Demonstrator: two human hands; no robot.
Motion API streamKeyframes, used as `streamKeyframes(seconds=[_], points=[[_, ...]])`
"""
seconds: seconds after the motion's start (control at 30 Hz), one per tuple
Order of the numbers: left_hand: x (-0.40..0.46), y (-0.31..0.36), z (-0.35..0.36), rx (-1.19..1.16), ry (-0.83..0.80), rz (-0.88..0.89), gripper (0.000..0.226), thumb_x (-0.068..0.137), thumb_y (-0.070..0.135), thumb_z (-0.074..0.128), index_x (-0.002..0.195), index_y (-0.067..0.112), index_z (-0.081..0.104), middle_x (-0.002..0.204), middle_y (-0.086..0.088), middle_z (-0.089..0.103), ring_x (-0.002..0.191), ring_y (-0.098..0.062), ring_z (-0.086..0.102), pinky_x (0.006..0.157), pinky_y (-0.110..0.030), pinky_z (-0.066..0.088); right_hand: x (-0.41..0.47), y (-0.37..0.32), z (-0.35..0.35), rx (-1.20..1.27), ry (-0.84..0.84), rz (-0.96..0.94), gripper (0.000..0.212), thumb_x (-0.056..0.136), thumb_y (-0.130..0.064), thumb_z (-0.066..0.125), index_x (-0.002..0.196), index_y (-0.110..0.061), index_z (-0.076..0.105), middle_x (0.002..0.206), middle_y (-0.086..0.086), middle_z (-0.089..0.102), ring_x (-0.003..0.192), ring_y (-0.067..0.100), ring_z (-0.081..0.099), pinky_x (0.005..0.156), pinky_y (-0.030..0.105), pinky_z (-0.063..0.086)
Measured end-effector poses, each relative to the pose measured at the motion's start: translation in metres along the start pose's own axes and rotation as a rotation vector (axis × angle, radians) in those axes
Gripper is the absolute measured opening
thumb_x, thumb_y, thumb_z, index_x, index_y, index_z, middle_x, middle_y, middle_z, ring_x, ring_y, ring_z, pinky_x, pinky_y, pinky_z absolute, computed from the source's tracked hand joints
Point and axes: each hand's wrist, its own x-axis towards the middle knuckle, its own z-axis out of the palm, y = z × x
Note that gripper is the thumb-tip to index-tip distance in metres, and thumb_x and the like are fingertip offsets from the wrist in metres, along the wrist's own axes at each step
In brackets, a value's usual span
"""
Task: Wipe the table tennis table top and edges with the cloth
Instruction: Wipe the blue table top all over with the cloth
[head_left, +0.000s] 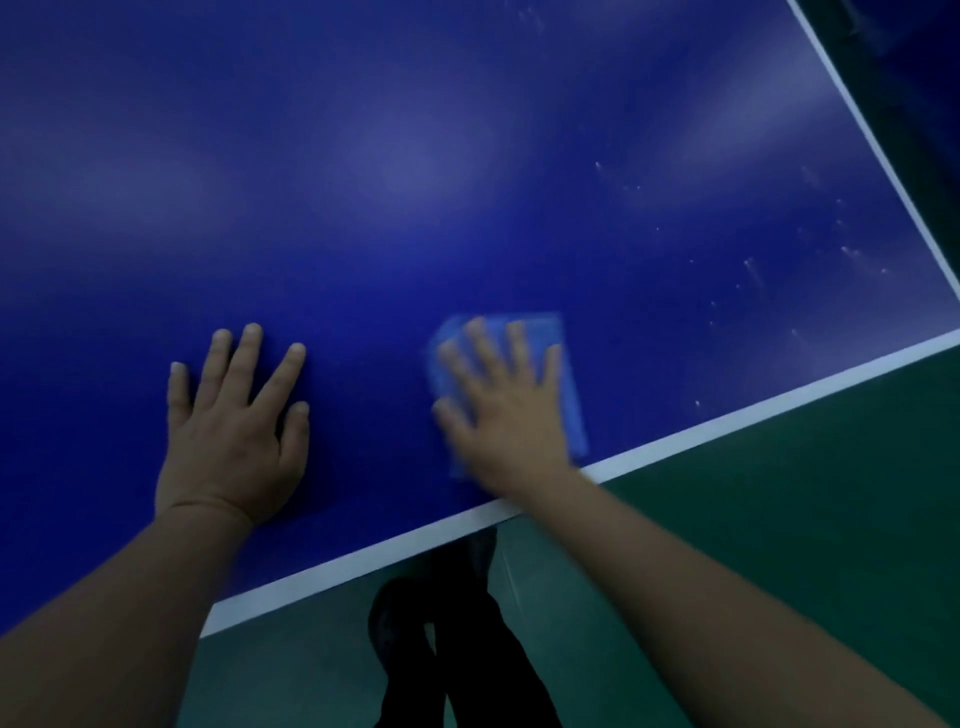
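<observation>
Near the worktop (467, 156) edge, flat right hand (506, 410) presses cloth (569, 374) mid-wipe; left hand (234, 431) rests open; specks (748, 265) rightward likely next.

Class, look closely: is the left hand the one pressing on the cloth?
No. The right hand presses the cloth; the left hand lies flat on bare table.

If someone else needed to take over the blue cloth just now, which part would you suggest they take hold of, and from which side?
Probably the bare right-hand strip of the cloth, approached from the right. The cloth lies flat on the table top, so only an edge can be pinched up. The right hand presses spread fingers over its middle and left, and the left hand rests flat further left, so the right margin is freest.
</observation>
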Motion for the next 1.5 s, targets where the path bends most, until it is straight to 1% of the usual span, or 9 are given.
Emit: streamKeyframes(seconds=[0.1, 0.17, 0.47, 0.6, 0.73, 0.9, 1.03, 1.27, 1.5], points=[[0.0, -0.003, 0.002, 0.005, -0.008, -0.007, 0.065, 0.097, 0.05, 0.022, 0.158, 0.029, 0.03, 0.168, -0.009, 0.017, 0.156, -0.027, 0.004, 0.123, -0.053, -0.003, -0.043, -0.007, 0.009, -0.05, -0.075, -0.418, 0.059, 0.099, -0.058, 0.038, 0.155, -0.039, 0.032, 0.166, -0.005, 0.024, 0.155, 0.032, 0.012, 0.12, 0.066, 0.005], [0.0, -0.003, 0.002, 0.007, -0.01, -0.004, 0.064, 0.097, 0.05, 0.022, 0.158, 0.029, 0.03, 0.168, -0.009, 0.016, 0.156, -0.027, 0.003, 0.123, -0.053, -0.003, -0.042, 0.034, 0.004, -0.058, -0.062, -0.401, 0.06, 0.098, -0.06, 0.037, 0.154, -0.04, 0.031, 0.166, -0.006, 0.024, 0.155, 0.031, 0.014, 0.121, 0.064, 0.005], [0.002, -0.001, 0.0, 0.04, -0.032, -0.038, 0.066, 0.096, 0.052, 0.018, 0.158, 0.031, 0.027, 0.168, -0.007, 0.016, 0.156, -0.027, 0.004, 0.122, -0.052, -0.003, 0.001, 0.126, -0.025, 0.039, -0.038, 0.606, 0.063, 0.102, -0.059, 0.024, 0.16, -0.04, 0.008, 0.17, -0.01, -0.003, 0.155, 0.026, -0.008, 0.121, 0.062, -0.006], [0.004, -0.006, 0.006, 0.11, -0.049, -0.047, 0.068, 0.097, 0.057, 0.01, 0.159, 0.032, 0.02, 0.169, -0.006, 0.013, 0.156, -0.025, 0.002, 0.122, -0.05, -0.003, -0.026, 0.062, -0.007, -0.01, -0.048, 0.072, 0.062, 0.1, -0.059, 0.027, 0.158, -0.04, 0.018, 0.169, -0.007, 0.008, 0.156, 0.031, 0.0, 0.12, 0.065, 0.001], [-0.005, 0.008, 0.005, 0.061, -0.013, -0.127, 0.072, 0.096, 0.063, 0.011, 0.159, 0.029, 0.02, 0.168, -0.009, 0.011, 0.151, -0.018, -0.008, 0.117, -0.038, -0.017, -0.05, 0.133, -0.011, -0.069, -0.107, -0.363, 0.06, 0.099, -0.061, 0.032, 0.155, -0.041, 0.02, 0.166, -0.008, 0.019, 0.155, 0.029, 0.012, 0.121, 0.063, 0.006], [-0.021, 0.103, 0.012, -0.043, -0.009, -0.095, 0.072, 0.096, 0.051, 0.021, 0.159, 0.017, 0.024, 0.168, -0.008, 0.012, 0.156, -0.026, 0.002, 0.123, -0.052, 0.003, -0.01, 0.275, -0.043, -0.029, -0.089, 0.334, 0.067, 0.097, -0.065, 0.023, 0.159, -0.041, 0.016, 0.169, -0.01, 0.006, 0.156, 0.026, 0.002, 0.122, 0.061, 0.001], [-0.011, 0.186, 0.036, -0.111, -0.012, -0.08, 0.072, 0.096, 0.051, 0.019, 0.16, 0.019, 0.023, 0.168, -0.002, 0.008, 0.156, -0.02, -0.003, 0.125, -0.049, 0.0, 0.02, 0.28, -0.054, 0.105, -0.013, 0.768, 0.063, 0.102, -0.058, 0.024, 0.161, -0.039, 0.009, 0.17, -0.005, -0.001, 0.155, 0.031, -0.005, 0.119, 0.067, -0.003], [0.002, 0.241, 0.063, -0.013, -0.039, -0.106, 0.071, 0.097, 0.052, 0.016, 0.16, 0.02, 0.018, 0.167, 0.001, -0.002, 0.155, -0.019, -0.011, 0.123, -0.049, -0.013, -0.031, 0.232, -0.03, -0.046, -0.113, -0.314, 0.061, 0.099, -0.062, 0.028, 0.156, -0.039, 0.026, 0.167, -0.007, 0.018, 0.155, 0.03, 0.01, 0.121, 0.064, 0.003], [0.001, 0.242, 0.065, 0.0, -0.036, -0.108, 0.067, 0.098, 0.047, 0.024, 0.159, 0.018, 0.026, 0.168, -0.005, 0.01, 0.156, -0.023, -0.002, 0.123, -0.054, -0.007, -0.005, 0.383, -0.059, 0.055, -0.005, 0.691, 0.065, 0.1, -0.062, 0.019, 0.16, -0.04, 0.01, 0.17, -0.007, 0.001, 0.156, 0.027, -0.004, 0.12, 0.065, -0.002]])
